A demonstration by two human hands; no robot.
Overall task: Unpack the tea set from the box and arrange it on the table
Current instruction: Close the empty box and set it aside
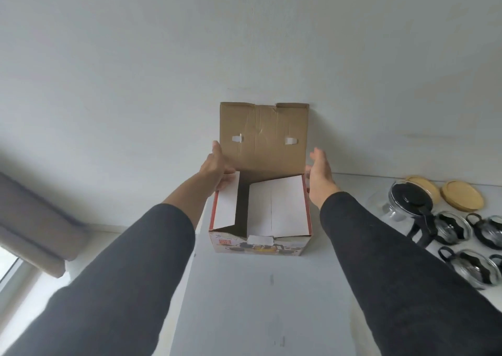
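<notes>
At far left, a curtain (35, 220) hangs beside a window (11, 268). The left hand (217, 165) reaches to the left side of the box (260, 244); its fingers lie straight along the left edge of the raised lid (263, 135), and the thumb touches the left inner flap (226, 203). Whether the hand pinches that flap cannot be told. The box stands on the table (258, 301) against the wall, long axis left to right, lid upright at the back. The right inner flap (277, 203) lies folded over the opening; a dark gap shows between the two flaps.

The right hand (320, 179) is just beside the box's right wall, fingers loosely spread, holding nothing; contact cannot be confirmed. The box lies between the two hands, each about equally near.

Well to the right stand the glass teapot (410, 201), glass cups (472, 266) and two wooden lids (461, 195). Judgement: the set appears unpacked; box handling remains
</notes>
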